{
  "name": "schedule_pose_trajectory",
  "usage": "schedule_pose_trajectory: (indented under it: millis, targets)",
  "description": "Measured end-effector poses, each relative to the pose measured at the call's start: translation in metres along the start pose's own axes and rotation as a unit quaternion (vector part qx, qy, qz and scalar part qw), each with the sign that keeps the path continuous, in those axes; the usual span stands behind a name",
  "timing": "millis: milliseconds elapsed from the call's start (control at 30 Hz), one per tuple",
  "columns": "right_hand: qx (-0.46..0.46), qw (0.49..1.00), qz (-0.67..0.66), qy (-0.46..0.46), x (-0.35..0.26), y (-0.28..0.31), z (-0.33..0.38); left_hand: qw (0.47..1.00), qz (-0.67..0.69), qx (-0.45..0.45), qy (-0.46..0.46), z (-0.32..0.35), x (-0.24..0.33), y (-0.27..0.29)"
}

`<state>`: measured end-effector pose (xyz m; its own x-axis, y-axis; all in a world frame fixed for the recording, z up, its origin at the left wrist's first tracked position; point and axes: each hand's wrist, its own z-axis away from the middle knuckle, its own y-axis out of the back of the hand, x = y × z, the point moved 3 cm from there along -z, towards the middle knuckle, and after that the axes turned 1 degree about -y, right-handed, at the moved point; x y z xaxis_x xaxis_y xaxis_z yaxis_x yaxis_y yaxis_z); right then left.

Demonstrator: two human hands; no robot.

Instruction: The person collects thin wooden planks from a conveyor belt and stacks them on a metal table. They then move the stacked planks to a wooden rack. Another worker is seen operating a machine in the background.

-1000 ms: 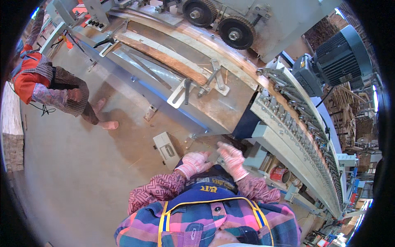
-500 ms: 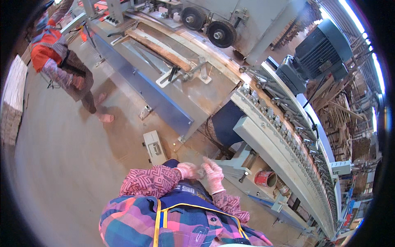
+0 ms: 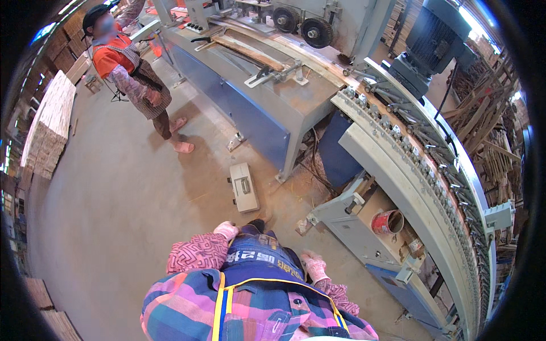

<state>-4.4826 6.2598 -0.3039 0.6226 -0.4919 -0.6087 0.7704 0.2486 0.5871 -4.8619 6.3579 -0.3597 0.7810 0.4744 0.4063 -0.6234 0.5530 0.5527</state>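
Observation:
My left hand (image 3: 226,229), in a pale pink glove, is by the left edge of the dark blue apron (image 3: 259,256). Its fingers look curled in, and whatever they may hold is hidden. On the apron's other side hangs my right hand (image 3: 314,266), gloved alike, with its fingers loosely apart and nothing seen in them. Patterned pink sleeves cover both forearms. Just ahead of my feet, a light grey case (image 3: 244,187) with a handle lies on the floor.
To the right runs a long machine with a curved conveyor (image 3: 409,165) and a motor (image 3: 435,42). A red can (image 3: 388,222) sits on its lower shelf. A co-worker (image 3: 133,74) stands at far left by the machine table (image 3: 284,108). Stacked boards (image 3: 50,125) stand farther left.
My hands were together in front of my body; now they have parted and dropped to either side of the apron. The view has shifted, showing more of the co-worker and the stacked boards.

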Motion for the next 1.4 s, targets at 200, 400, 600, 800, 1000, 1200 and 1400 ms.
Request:
schedule_pose_trajectory:
  millis: [200, 400, 600, 800, 1000, 1200, 1400]
  targets:
    - [0.077, 0.997, 0.028, -0.006, 0.089, -0.015, -0.054, 0.988, -0.118, -0.095, -0.037, 0.001, -0.017, -0.020]
    - [-0.033, 0.940, 0.338, 0.029, 0.126, -0.015, -0.053, 0.954, -0.176, -0.066, -0.234, -0.040, 0.022, -0.028]
    - [-0.063, 0.923, 0.380, 0.014, 0.093, -0.007, -0.042, 0.969, -0.117, -0.070, -0.208, -0.048, 0.015, -0.024]
    - [0.044, 0.959, 0.253, 0.119, 0.096, -0.030, -0.099, 0.990, -0.067, -0.096, -0.080, -0.041, 0.005, -0.002]
    - [-0.005, 0.985, 0.168, -0.022, 0.042, -0.030, -0.078, 0.989, -0.046, -0.106, -0.095, -0.005, 0.030, 0.017]
    - [-0.022, 0.927, 0.351, 0.132, 0.063, -0.029, -0.083, 0.989, -0.028, -0.105, -0.097, -0.012, 0.022, 0.015]
    - [-0.020, 0.929, 0.359, 0.085, 0.043, -0.024, -0.081, 0.986, -0.013, -0.101, -0.133, -0.010, 0.019, 0.019]
